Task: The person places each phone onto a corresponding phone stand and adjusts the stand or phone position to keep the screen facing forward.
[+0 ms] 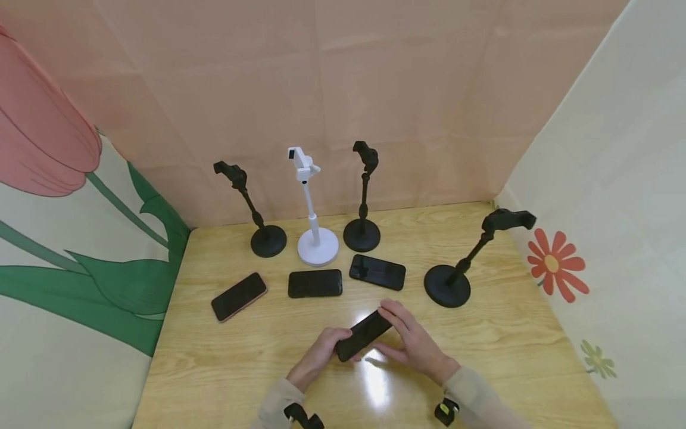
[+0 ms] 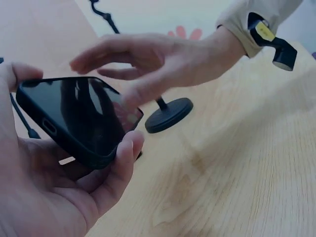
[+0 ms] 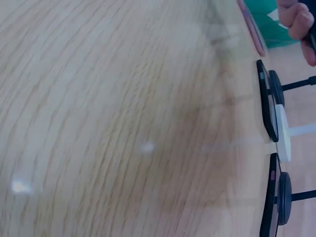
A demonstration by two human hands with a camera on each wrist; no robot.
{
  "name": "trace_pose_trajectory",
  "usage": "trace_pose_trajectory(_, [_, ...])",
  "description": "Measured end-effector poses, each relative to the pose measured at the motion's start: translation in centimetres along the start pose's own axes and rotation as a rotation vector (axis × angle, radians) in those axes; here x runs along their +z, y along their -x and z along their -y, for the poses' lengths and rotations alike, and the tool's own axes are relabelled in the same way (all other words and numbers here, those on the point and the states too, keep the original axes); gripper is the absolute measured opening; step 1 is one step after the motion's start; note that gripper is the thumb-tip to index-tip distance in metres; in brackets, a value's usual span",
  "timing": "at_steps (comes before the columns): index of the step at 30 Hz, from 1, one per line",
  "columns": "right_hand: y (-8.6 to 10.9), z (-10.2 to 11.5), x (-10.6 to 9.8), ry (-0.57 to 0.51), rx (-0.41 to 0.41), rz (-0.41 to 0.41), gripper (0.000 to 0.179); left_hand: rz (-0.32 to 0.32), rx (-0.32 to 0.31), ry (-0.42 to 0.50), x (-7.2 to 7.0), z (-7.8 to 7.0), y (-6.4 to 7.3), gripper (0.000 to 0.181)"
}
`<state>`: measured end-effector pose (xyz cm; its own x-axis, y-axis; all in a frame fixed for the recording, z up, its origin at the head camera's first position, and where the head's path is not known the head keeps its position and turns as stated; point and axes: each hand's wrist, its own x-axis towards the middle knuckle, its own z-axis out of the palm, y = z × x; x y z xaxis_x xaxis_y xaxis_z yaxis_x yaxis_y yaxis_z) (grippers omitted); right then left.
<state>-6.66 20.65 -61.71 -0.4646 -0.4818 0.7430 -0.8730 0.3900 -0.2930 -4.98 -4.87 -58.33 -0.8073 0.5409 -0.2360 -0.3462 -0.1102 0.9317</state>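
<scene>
A black smartphone [image 1: 364, 335] is held tilted above the table, its dark screen facing up. My left hand [image 1: 324, 351] grips its near end, thumb on one edge and fingers around the other, as the left wrist view shows with the phone [image 2: 94, 116] in the left hand [image 2: 54, 192]. At the far end, my right hand [image 1: 415, 342] hovers with its fingers extended and spread. In the left wrist view the right hand [image 2: 163, 61] overlaps the phone's far corner; whether it touches cannot be told. The right wrist view catches only the left hand's fingers [image 3: 296, 22] at its corner.
Three more phones lie on the wooden table [image 1: 225, 369]: a pink-edged one [image 1: 239, 297], a middle one [image 1: 315, 283] and a right one [image 1: 377, 272]. Behind them stand a black phone stand [image 1: 268, 241], a white stand [image 1: 318, 246] and another black stand [image 1: 362, 236]. A further black stand [image 1: 447, 287] is right.
</scene>
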Motion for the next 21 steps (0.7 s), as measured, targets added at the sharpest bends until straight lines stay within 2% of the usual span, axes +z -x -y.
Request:
trace_pose_trajectory(4, [-0.2,0.3,0.0,-0.06,0.11,-0.078,0.077,0.046,0.043,-0.024,0.1,0.1,0.1,0.049])
trace_pose_trajectory(10, [-0.2,0.9,0.0,-0.155,0.442,-0.098,0.099,0.098,0.057,-0.038,0.2,0.3,0.4,0.049])
trace_pose_trajectory(13, [-0.4,1.1,0.1,-0.228,0.567,-0.107,0.104,0.102,0.056,-0.042,0.3,0.4,0.4,0.051])
trace_pose_trajectory(15, [-0.5,1.2,0.2,-0.269,0.619,-0.12,0.105,0.094,0.062,-0.048,0.4,0.4,0.4,0.052])
trace_pose_trajectory(21, [-1.0,1.5,0.5,-0.334,0.706,-0.151,0.105,0.026,0.081,-0.063,0.7,0.3,0.4,0.052])
